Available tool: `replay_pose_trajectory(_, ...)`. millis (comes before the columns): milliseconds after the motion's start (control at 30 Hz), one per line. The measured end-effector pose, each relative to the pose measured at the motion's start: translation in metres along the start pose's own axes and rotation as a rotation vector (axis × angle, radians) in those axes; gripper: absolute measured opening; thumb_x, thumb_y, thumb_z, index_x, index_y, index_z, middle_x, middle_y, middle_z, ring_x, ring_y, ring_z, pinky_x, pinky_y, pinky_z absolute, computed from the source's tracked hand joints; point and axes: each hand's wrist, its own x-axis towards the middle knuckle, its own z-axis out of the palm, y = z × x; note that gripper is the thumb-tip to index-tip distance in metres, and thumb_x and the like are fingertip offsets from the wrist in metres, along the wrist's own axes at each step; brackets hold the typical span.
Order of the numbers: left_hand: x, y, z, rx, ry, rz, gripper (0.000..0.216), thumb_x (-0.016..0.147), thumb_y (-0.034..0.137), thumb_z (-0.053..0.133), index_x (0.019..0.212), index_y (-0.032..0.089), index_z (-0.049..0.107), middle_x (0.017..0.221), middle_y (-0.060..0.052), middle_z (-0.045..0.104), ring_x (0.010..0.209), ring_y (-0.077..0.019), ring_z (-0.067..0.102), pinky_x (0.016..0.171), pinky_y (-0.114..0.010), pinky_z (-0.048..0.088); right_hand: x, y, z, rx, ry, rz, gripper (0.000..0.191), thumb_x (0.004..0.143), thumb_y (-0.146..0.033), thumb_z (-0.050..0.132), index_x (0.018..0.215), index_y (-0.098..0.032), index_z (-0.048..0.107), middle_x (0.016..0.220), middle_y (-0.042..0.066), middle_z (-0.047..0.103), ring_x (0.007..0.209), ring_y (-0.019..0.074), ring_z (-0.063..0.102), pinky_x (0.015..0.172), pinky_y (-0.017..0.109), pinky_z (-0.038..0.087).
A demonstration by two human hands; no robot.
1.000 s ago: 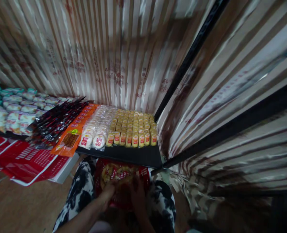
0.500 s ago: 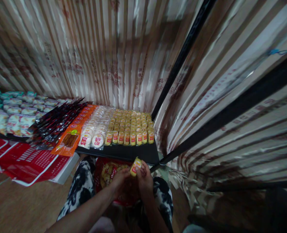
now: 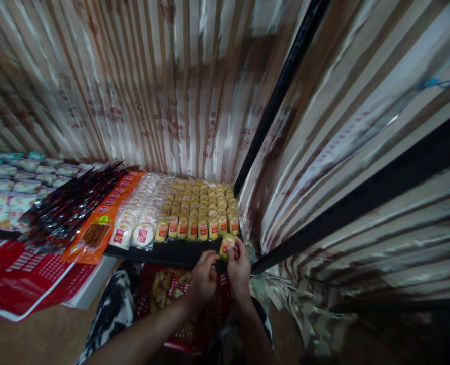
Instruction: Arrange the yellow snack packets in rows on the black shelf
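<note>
My right hand [image 3: 239, 271] pinches a small yellow wrapped snack cake [image 3: 228, 245] with a red label, above the front right corner of the black shelf [image 3: 187, 252]. Close to its left side is my left hand [image 3: 202, 278], fingers curled in; whatever may lie inside them is hidden. On the shelf stand tight rows of matching snack cakes [image 3: 192, 228], labels facing me in the front row. Below my hands, between my knees, a red basket or bag [image 3: 146, 289] contains more yellow wrapped pieces [image 3: 163, 290].
Left of the cakes lie round white wrapped biscuits [image 3: 143, 233], orange snack packets [image 3: 91, 234], a pile of dark packets [image 3: 63, 208] and white pouches [image 3: 10, 203]. A red printed sheet [image 3: 31, 276] hangs at front left. Black poles [image 3: 282, 101] and striped sheeting [image 3: 164, 91] enclose the shelf.
My right hand has carried the snack cake forward and right, up to the front row on the shelf. My left hand has moved forward too, its fingers now curled. The view has shifted slightly.
</note>
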Motion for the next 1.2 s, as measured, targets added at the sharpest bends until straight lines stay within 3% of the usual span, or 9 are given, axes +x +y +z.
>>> replay_pose_trajectory(167, 0.023, -0.005, 0.013, 0.032, -0.042, 0.034, 0.046, 0.072, 0.003, 0.035, 0.114, 0.014, 0.052, 0.128, -0.01, 0.049, 0.119, -0.0177, 0.046, 0.104, -0.035, 0.036, 0.023, 0.007, 0.008, -0.06, 0.015, -0.061, 0.049, 0.079, -0.043, 0.046, 0.118, -0.014, 0.053, 0.11, 0.014, 0.059, 0.085, 0.0198, 0.06, 0.079, 0.035, 0.049)
replay_pose_trajectory(333, 0.035, -0.01, 0.02, 0.069, -0.053, 0.042, 0.056, 0.07, 0.001, 0.034, 0.122, 0.015, 0.049, 0.132, -0.009, 0.048, 0.123, -0.0184, 0.041, 0.107, -0.039, 0.032, 0.034, 0.008, 0.015, -0.161, 0.021, -0.124, 0.045, 0.079, -0.042, 0.044, 0.113, -0.015, 0.057, 0.11, 0.013, 0.061, 0.098, 0.0223, 0.056, 0.089, 0.039, 0.042)
replay_pose_trajectory(567, 0.044, -0.014, 0.024, 0.096, -0.095, 0.003, 0.061, 0.069, 0.001, 0.033, 0.126, 0.012, 0.047, 0.135, -0.012, 0.044, 0.127, -0.0194, 0.039, 0.108, -0.038, 0.031, 0.034, 0.011, 0.021, -0.078, 0.015, -0.06, 0.044, 0.08, -0.041, 0.043, 0.114, -0.016, 0.056, 0.108, 0.012, 0.061, 0.094, 0.0211, 0.057, 0.084, 0.037, 0.045)
replay_pose_trajectory(800, 0.044, -0.015, 0.025, 0.139, -0.123, 0.052, 0.054, 0.076, 0.01, 0.034, 0.129, 0.008, 0.044, 0.135, -0.016, 0.042, 0.127, -0.0231, 0.037, 0.108, -0.041, 0.031, 0.029, 0.014, 0.019, -0.077, 0.005, -0.117, 0.042, 0.082, -0.035, 0.04, 0.118, -0.016, 0.053, 0.114, 0.012, 0.057, 0.104, 0.0206, 0.054, 0.089, 0.037, 0.044)
replay_pose_trajectory(900, 0.045, -0.014, 0.027, 0.125, -0.126, 0.019, 0.05, 0.08, 0.014, 0.036, 0.129, 0.012, 0.046, 0.134, -0.014, 0.044, 0.124, -0.0229, 0.041, 0.106, -0.038, 0.034, 0.027, 0.014, 0.017, -0.148, 0.046, -0.178, 0.041, 0.083, -0.033, 0.038, 0.117, -0.017, 0.054, 0.115, 0.012, 0.054, 0.109, 0.0209, 0.05, 0.095, 0.04, 0.039)
replay_pose_trajectory(1100, 0.048, -0.014, 0.03, 0.127, -0.104, -0.074, 0.045, 0.082, 0.018, 0.038, 0.125, 0.016, 0.05, 0.13, -0.013, 0.046, 0.114, -0.0218, 0.049, 0.099, -0.033, 0.041, 0.029, 0.018, 0.022, -0.256, 0.104, -0.229, 0.046, 0.085, -0.033, 0.034, 0.125, -0.016, 0.048, 0.137, 0.014, 0.039, 0.128, 0.0234, 0.034, 0.104, 0.044, 0.029)
replay_pose_trajectory(1200, 0.05, -0.015, 0.03, 0.101, -0.106, -0.07, 0.045, 0.082, 0.017, 0.037, 0.125, 0.014, 0.05, 0.131, -0.014, 0.044, 0.113, -0.0222, 0.05, 0.099, -0.033, 0.04, 0.032, 0.023, 0.024, -0.275, 0.087, -0.224, 0.048, 0.085, -0.033, 0.033, 0.126, -0.012, 0.047, 0.134, 0.016, 0.043, 0.127, 0.0239, 0.035, 0.104, 0.045, 0.028)
